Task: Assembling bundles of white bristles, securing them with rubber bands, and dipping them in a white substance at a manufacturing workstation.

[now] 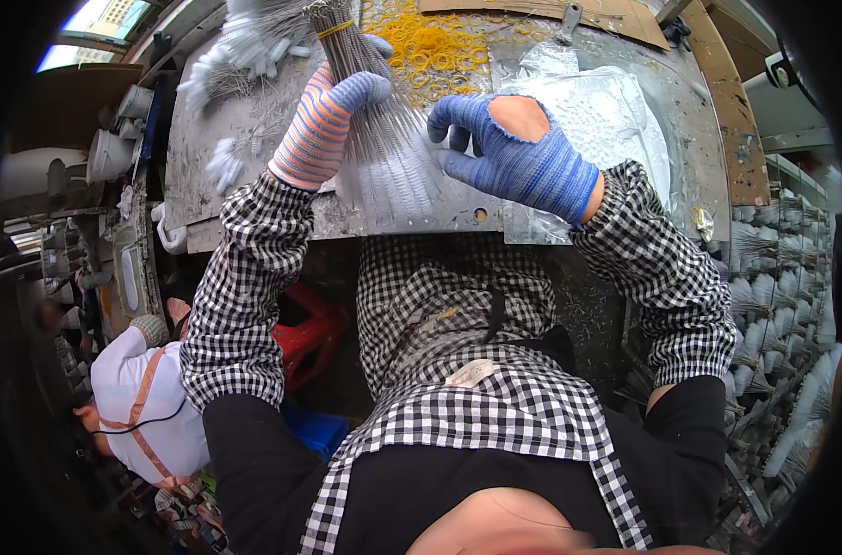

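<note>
My left hand [324, 120], in an orange and blue striped glove, is closed around a bundle of wire brushes [384, 120]. The looped wire ends point to the far side, and white bristles fan out toward the table's near edge. Around the stems near the loops sits a yellow rubber band [336, 29]. Just right of the bundle is my right hand [518, 148], in a blue glove with a large hole over its back. Its thumb and fingers are curved and apart, with nothing visible between them.
Loose yellow rubber bands [430, 51] are heaped beyond the hands. More white brushes [245, 55] lie at the far left of the metal table [347, 222]. On the right is a clear plastic sheet [615, 120]. Racked brushes [773, 305] stand right; another person [153, 407] is at lower left.
</note>
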